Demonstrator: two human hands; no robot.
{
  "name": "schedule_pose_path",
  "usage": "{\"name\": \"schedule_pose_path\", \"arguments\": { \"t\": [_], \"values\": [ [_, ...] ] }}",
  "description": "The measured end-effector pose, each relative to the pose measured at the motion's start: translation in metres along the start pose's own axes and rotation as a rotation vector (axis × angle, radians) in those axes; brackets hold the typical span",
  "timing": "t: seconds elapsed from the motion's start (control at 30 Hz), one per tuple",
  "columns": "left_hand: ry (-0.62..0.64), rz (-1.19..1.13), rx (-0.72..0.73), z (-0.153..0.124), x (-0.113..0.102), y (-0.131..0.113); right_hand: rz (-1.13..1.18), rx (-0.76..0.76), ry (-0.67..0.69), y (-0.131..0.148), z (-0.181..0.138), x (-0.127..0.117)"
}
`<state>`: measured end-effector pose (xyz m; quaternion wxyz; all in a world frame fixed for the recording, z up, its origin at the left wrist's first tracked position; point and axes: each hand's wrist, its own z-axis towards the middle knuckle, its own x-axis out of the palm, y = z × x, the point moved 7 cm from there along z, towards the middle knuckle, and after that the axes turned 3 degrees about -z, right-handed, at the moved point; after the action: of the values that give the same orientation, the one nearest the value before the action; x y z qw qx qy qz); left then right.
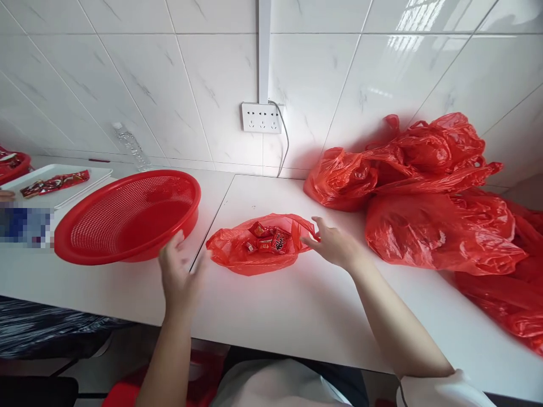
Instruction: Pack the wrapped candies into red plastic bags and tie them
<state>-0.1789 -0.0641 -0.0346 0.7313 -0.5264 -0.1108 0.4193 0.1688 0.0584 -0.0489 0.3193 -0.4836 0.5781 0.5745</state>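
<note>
table: I'm looking down at a white table (297, 316) pushed up against a tiled wall, pretty much everything sits on it
bag pile: big heap of stuffed red plastic bags (428, 192) on my right, well apart from both hands
basket: round red mesh basket (127, 217) on the left, tipped up a bit, its near rim just beside my left hand
tray: white tray (55, 183) behind the basket with a couple of red wrapped snacks on it
small bag: open red plastic bag (258, 246) lying flat in the middle of the table, between my hands
left hand: left hand (178, 277) fingers spread loose, holding nothing, kinda blurry
right hand: right hand (335, 246) fingers open, tips touching the small bag's right edge, not clamped that I can tell
candies: few red wrapped candies (267, 243) sitting inside the small bag
</note>
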Motion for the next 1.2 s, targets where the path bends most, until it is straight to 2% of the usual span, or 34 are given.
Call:
{"name": "schedule_pose_path", "arguments": {
  "t": [0.07,0.13,0.2,0.3,0.37,0.43,0.5,0.6,0.83,0.9,0.97,1.1,1.2],
  "values": [
    [0.153,0.127,0.051,0.004,0.027,-0.021,0.120,-0.090,0.017,0.002,0.002,-0.001],
    [0.240,0.129,0.013,0.021,0.040,-0.039,0.306,-0.212,-0.050,0.006,0.005,-0.020],
    [0.275,-0.014,-0.057,0.043,0.046,-0.061,0.495,-0.294,-0.236,0.008,0.005,-0.057],
    [0.337,-0.376,-0.091,0.074,0.055,-0.106,0.741,-0.374,-0.655,0.005,-0.002,-0.121],
    [0.445,-0.638,-0.083,0.085,0.066,-0.135,0.808,-0.441,-0.760,0.010,-0.005,-0.146],
    [0.582,-0.824,-0.094,0.087,0.081,-0.154,0.823,-0.504,-0.719,0.018,-0.004,-0.157],
    [0.711,-0.880,-0.087,0.083,0.096,-0.161,0.860,-0.539,-0.719,0.020,-0.005,-0.162],
    [0.862,-0.804,-0.006,0.070,0.115,-0.164,0.893,-0.581,-0.724,0.024,-0.012,-0.163],
    [1.218,-0.510,0.000,0.004,0.165,-0.175,0.734,-0.860,-0.477,0.082,-0.037,-0.148],
    [1.264,-0.440,0.019,-0.009,0.173,-0.177,0.692,-0.929,-0.408,0.094,-0.041,-0.139],
    [1.276,-0.435,-0.043,-0.013,0.178,-0.173,0.714,-0.937,-0.368,0.096,-0.039,-0.130],
    [1.248,-0.503,-0.235,-0.006,0.179,-0.157,0.857,-0.867,-0.220,0.083,-0.022,-0.104],
    [1.240,-0.500,-0.248,-0.004,0.177,-0.148,0.980,-0.834,-0.174,0.074,-0.011,-0.088]
  ]
}}
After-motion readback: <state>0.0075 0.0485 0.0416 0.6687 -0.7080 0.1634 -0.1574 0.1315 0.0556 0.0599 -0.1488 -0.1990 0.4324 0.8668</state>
